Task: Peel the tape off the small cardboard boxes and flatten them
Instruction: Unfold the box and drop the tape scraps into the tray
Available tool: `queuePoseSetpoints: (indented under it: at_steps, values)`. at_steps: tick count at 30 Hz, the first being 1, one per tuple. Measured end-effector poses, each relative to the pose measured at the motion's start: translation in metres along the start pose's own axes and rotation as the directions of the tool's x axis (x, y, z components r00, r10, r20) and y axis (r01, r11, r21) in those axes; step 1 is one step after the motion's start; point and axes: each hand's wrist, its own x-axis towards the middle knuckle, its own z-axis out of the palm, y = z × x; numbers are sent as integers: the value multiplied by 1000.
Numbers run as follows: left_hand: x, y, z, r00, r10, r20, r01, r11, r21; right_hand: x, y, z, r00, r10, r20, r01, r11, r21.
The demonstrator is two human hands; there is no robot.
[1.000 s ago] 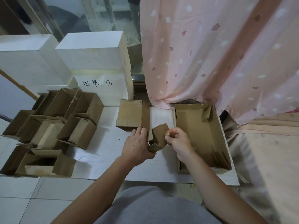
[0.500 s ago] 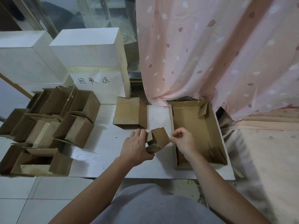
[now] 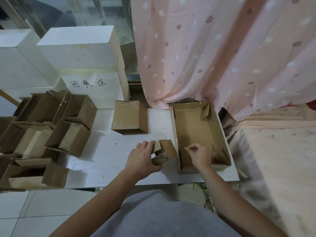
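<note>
While the pink curtain (image 3: 213, 57) hung behind everything, the white board (image 3: 106, 161) on the floor carried the work. White blocks (image 3: 77, 48) stood at its far left, one marked with handwritten characters, and a heap of opened cardboard boxes (image 3: 51, 127) crowded the left side. To the right lay a large open cardboard tray (image 3: 193, 127), its long axis running away from the person. Between heap and tray, toward the back, one box (image 3: 129, 117) lay folded almost flat.

The small cardboard box (image 3: 165, 152) being worked sat near the board's front edge, just beside the tray's left wall, tilted on a corner with one flap standing up. The left hand (image 3: 142, 159) gripped it, fingers curled over the top and thumb under the near lower edge. The right hand (image 3: 199, 154) was held over the tray's near end, apart from the box, with thumb and forefinger pinching a small pale scrap, which I took for a strip of tape (image 3: 186, 148); it was too small to be sure.

From where I stood, the scrap wanted dropping into the tray directly beneath that hand. The box lay to the right hand's left, close across the tray wall, already held by the left hand, so the left was much the nearer for pressing it flat. Whether more tape remained on it I could not tell.
</note>
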Motion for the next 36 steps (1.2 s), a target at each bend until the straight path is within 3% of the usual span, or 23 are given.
queuePoseSetpoints:
  at_steps: [4,8,11,14,19,23,27,32,36]
  values:
    - [-1,-1,2,1000,3,5,-3,1000,3,-3,2,-2,999,9,42,-7,1000,-26]
    - [-2,-4,2,1000,-10,10,10,1000,28,-16,-22,-12,969,-125,215,145,987,-77]
    - [-2,-9,1,999,-30,-27,31,999,34,-26,-49,-11,868,-297,397,372,920,-124]
    - [-2,-13,-4,997,-43,-71,44,999,21,-33,-71,-2,747,-365,555,541,819,-189]
    - [-4,-16,-10,993,-2,-118,6,1000,30,-44,-92,16,679,-450,580,659,722,-210]
    - [-18,-28,-21,976,-20,-217,5,998,-69,-43,-91,22,698,-489,523,623,774,-107]
    - [-31,-51,-35,935,-151,-320,90,976,-200,-47,-95,24,763,-455,458,504,863,18]
    - [-44,-66,-39,924,-355,-140,199,763,-615,-57,-107,29,791,-391,471,391,915,103]
    - [-59,-70,-39,933,-333,-134,147,696,-702,-69,-120,43,751,-401,524,370,914,169]
